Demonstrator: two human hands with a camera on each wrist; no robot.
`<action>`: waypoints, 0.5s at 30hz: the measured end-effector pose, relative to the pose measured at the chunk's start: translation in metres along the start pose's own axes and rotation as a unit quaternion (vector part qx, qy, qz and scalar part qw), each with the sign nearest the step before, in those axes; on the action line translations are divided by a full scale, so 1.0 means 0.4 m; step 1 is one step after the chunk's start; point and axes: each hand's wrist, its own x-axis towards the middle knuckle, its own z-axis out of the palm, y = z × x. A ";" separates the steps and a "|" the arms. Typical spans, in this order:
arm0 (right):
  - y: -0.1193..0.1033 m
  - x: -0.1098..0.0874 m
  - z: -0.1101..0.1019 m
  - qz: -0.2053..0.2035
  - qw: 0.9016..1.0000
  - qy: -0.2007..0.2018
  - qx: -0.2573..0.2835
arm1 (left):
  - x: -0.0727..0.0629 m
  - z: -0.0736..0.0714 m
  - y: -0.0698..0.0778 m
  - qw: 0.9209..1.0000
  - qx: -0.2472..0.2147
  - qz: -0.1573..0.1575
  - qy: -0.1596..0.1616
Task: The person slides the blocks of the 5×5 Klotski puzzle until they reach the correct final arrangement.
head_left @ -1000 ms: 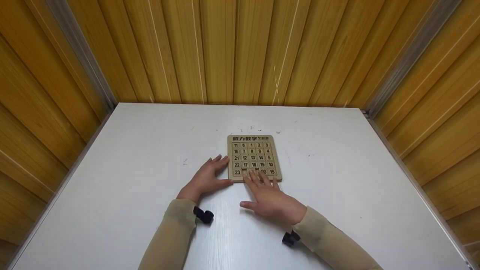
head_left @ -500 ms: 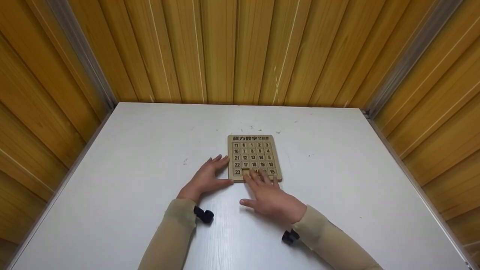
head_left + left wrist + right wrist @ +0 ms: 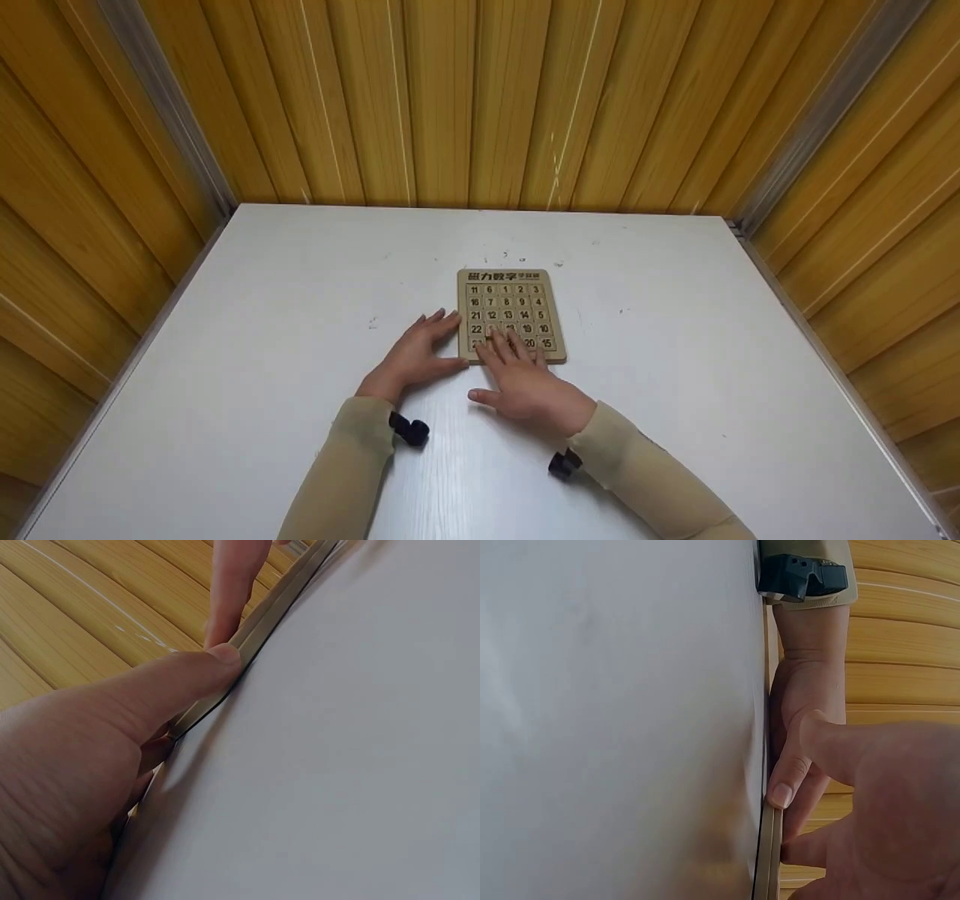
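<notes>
A wooden number slide puzzle [image 3: 508, 301] lies flat on the white table, with dark numerals on its square tiles. My left hand [image 3: 412, 356] rests against its lower left corner, fingers along the left side and thumb at the front edge. In the left wrist view, that thumb [image 3: 176, 682] touches the board's edge [image 3: 281, 611]. My right hand [image 3: 529, 390] reaches over the front edge, its fingers nearly straight and fingertips on the lower tiles around 17 and 18. Those fingers partly hide the bottom row. In the right wrist view, the right palm [image 3: 907, 799] is beside the board.
The white table [image 3: 300, 277] spreads around the puzzle, with small dark marks beyond it. Wood-patterned panels [image 3: 435, 105] rise behind and at both sides. Each wrist carries a small black camera [image 3: 410, 430].
The bottom-row tile near 20 slid right between the two earlier frames. Since then my right hand has shifted left and slightly forward, fingertips reaching the row above. The left hand keeps its place.
</notes>
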 end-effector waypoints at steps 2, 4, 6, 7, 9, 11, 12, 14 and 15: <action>0.005 -0.001 0.000 0.001 1.000 0.002 0.001 | -0.002 0.001 0.000 1.000 -0.002 0.000 0.001; 0.012 -0.003 -0.001 0.003 1.000 0.003 0.000 | -0.003 0.002 -0.001 1.000 -0.003 -0.001 0.002; 0.019 -0.006 -0.002 0.007 1.000 0.004 0.000 | -0.004 0.003 -0.002 1.000 -0.003 -0.002 0.002; 0.023 -0.008 -0.003 0.010 1.000 0.004 0.000 | -0.004 0.004 -0.002 1.000 -0.003 -0.002 0.002; 0.033 -0.012 -0.005 0.013 1.000 0.008 -0.004 | -0.003 0.004 -0.001 1.000 -0.005 -0.002 0.002; 0.041 -0.016 -0.008 0.016 1.000 0.013 -0.006 | -0.003 0.003 -0.001 1.000 -0.008 -0.002 0.002; 0.044 -0.018 -0.009 0.016 1.000 0.016 -0.007 | -0.003 0.002 0.000 1.000 -0.009 -0.001 0.002; 0.047 -0.020 -0.014 0.017 1.000 0.020 -0.006 | -0.002 0.001 -0.001 1.000 -0.010 -0.001 0.003; 0.047 -0.021 -0.017 0.018 1.000 0.019 -0.005 | -0.002 0.001 -0.001 1.000 -0.009 -0.002 0.003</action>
